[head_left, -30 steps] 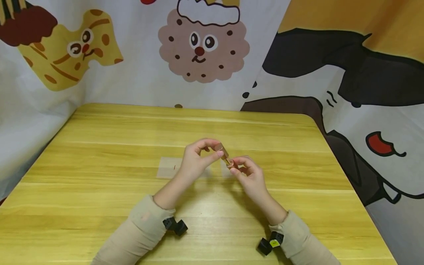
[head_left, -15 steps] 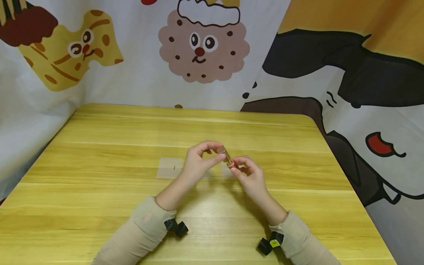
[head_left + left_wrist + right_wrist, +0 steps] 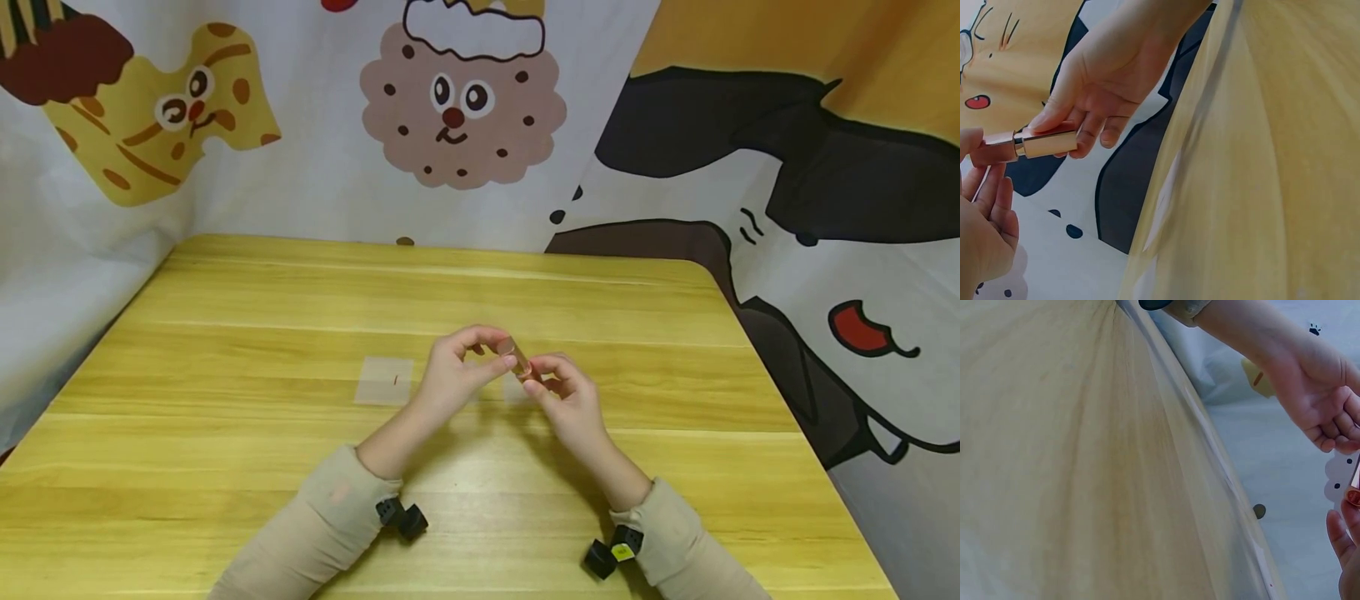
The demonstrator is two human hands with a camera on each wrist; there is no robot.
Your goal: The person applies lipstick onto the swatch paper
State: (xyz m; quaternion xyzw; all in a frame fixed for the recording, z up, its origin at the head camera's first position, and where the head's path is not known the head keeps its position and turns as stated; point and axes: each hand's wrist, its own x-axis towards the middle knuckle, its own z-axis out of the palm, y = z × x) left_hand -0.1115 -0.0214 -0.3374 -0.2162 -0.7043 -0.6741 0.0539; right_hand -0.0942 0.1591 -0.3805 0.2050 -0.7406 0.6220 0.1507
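Both hands meet over the middle of the table on a small rose-gold lipstick tube (image 3: 516, 353). My left hand (image 3: 457, 367) pinches its upper-left part between thumb and fingertips. At the lower-right part, my right hand (image 3: 566, 393) grips with thumb and index finger, the other fingers curled beneath. In the left wrist view, a narrow gold band shows between the two halves of the lipstick tube (image 3: 1047, 143), which line up end to end. A round red label (image 3: 1353, 497) marks one end in the right wrist view.
A pale square sheet (image 3: 375, 381) with a short red-brown mark lies left of the hands. Another pale sheet (image 3: 514, 390) lies partly hidden under them. The wooden table (image 3: 225, 467) ends at a printed curtain (image 3: 300, 192) behind.
My left hand has moved right and slightly down with its half of the lipstick tube, narrowing the gap between the two halves. The right hand stays almost still.
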